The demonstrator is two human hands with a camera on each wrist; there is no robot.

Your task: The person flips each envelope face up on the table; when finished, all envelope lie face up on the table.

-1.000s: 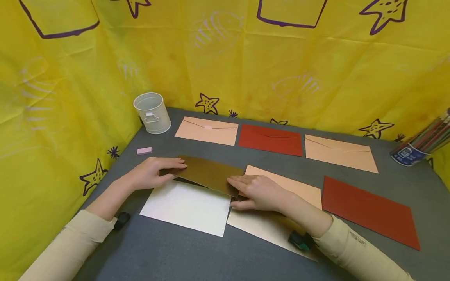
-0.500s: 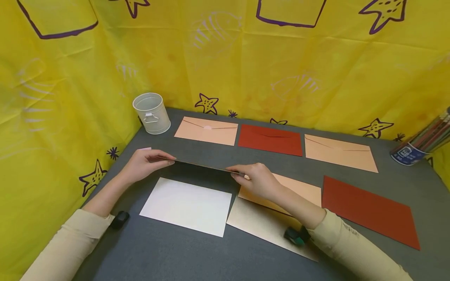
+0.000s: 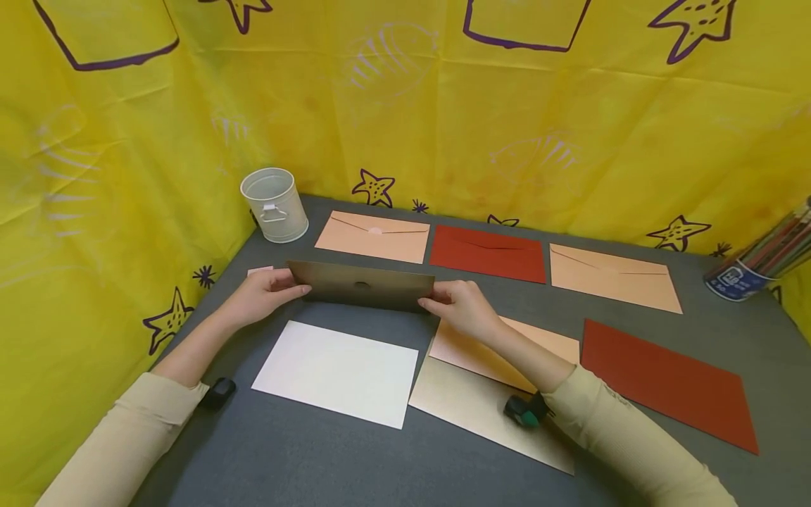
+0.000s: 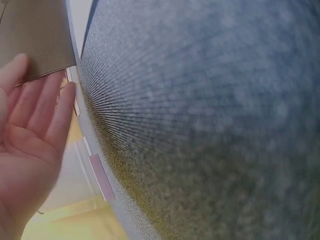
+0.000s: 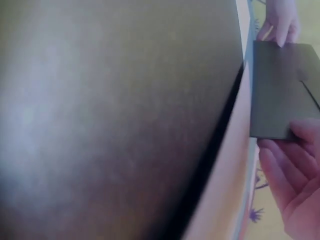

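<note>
Both hands hold a dark gold envelope (image 3: 374,285) by its short ends, tipped up on edge with its broad face toward me. A small round spot shows near the middle of that face. My left hand (image 3: 266,296) pinches the left end, thumb in front and fingers behind, as the left wrist view also shows with the envelope (image 4: 40,40). At the other end my right hand (image 3: 465,306) pinches the same way; in the right wrist view the flap line of the envelope (image 5: 280,95) is visible. Just in front lies a white envelope or sheet (image 3: 336,373).
Behind are a peach envelope (image 3: 374,239), a red one (image 3: 488,253) and another peach one (image 3: 614,278). Under my right arm lie a peach envelope (image 3: 481,359) and a pale gold one (image 3: 469,415). A red envelope (image 3: 671,384), white bucket (image 3: 279,208), pink eraser-like block (image 4: 101,177) and pencil cup (image 3: 735,280) stand around.
The gold envelope has been lifted off the table area behind the white one and turned from lying nearly flat to upright. The right hand has moved up and back with it.
</note>
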